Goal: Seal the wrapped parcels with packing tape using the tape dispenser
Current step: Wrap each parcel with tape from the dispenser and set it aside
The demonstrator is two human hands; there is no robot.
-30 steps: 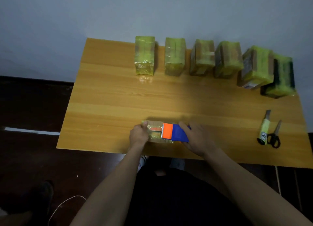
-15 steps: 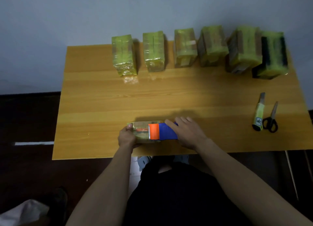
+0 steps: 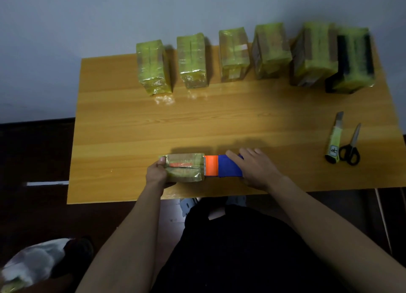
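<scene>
Against a plain pale wall stands a wooden table, seen from above. Near its front edge lies a small wrapped parcel, covered in shiny yellowish film with a reddish strip running along its top. The left hand grips the parcel's left end, thumb on top and fingers curled under the near side. Butted against the parcel's right end is the tape dispenser, orange where it meets the parcel and blue further right. The right hand rests over the dispenser's blue body, fingers fairly straight and laid across it; whether the thumb hooks underneath cannot be seen.

Along the back edge, well apart from the hands, six wrapped parcels stand in a row, all in yellow-green film; the rightmost shows a dark band. Toward the right edge a utility knife lies just beside a pair of black-handled scissors, both pointing away. Below the table, dark clothing fills the foreground, and a blurred white object sits on the dark floor at lower left.
</scene>
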